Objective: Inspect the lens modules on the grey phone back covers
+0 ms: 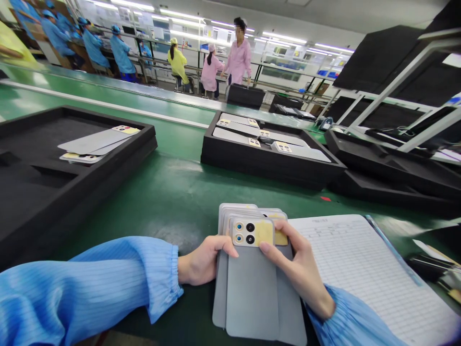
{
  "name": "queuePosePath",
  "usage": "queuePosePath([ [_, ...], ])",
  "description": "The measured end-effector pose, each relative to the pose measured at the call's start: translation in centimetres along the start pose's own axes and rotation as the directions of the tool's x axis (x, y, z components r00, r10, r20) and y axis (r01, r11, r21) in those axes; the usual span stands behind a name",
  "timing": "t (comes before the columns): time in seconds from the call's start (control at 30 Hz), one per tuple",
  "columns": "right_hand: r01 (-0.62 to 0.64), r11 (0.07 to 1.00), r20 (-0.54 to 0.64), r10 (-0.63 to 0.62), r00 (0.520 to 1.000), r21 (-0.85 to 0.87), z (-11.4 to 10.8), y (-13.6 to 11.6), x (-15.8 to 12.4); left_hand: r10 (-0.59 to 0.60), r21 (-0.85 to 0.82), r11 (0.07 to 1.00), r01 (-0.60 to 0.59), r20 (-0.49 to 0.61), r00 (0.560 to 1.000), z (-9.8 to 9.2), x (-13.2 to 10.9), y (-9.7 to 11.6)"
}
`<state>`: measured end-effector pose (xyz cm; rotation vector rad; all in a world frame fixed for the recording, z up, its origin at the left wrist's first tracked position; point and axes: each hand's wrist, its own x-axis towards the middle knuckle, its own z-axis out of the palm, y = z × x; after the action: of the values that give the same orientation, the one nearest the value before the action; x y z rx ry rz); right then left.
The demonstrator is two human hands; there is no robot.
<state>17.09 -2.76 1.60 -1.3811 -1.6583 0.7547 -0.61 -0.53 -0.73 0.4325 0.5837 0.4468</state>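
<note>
Fingers of the left hand [205, 259] and the right hand [295, 264] are closed on a fanned stack of grey phone back covers [252, 293], pinching it from either side; the right fingertips press on a yellow film patch [264, 232] beside the top cover's camera module [245, 231]. The stack's long axis runs straight ahead, camera end away from the person, and neither hand is clearly nearer; the left forearm, in a blue striped sleeve [90, 288], lies low across the green bench [173, 192], while the right wrist angles up from below. Just right of the stack lies a ruled sheet [360, 269]; ahead of it sits a black foam tray [266, 161] holding more covers; farther left is another tray [43, 192]; far beyond, a co-worker in pink [237, 60] stands.
</note>
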Motion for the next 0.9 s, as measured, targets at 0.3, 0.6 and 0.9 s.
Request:
queuePosePath([
  [0.3,-0.024,0.995,0.051,0.019,0.999,0.095,0.2,-0.5,0.0,0.126,0.043,0.991,-0.128,0.048,0.991,0.4,-0.2,-0.1],
  [0.6,-0.053,0.987,0.029,0.049,0.998,0.149,-0.5,-0.2,0.1,0.062,0.002,0.998,-0.062,-0.026,0.998,0.2,-0.2,-0.1],
  [0.9,-0.106,0.937,-0.284,0.206,0.936,0.332,-2.1,0.0,0.7,0.109,-0.002,0.994,-0.11,0.091,0.99,0.1,-0.2,-0.1],
])
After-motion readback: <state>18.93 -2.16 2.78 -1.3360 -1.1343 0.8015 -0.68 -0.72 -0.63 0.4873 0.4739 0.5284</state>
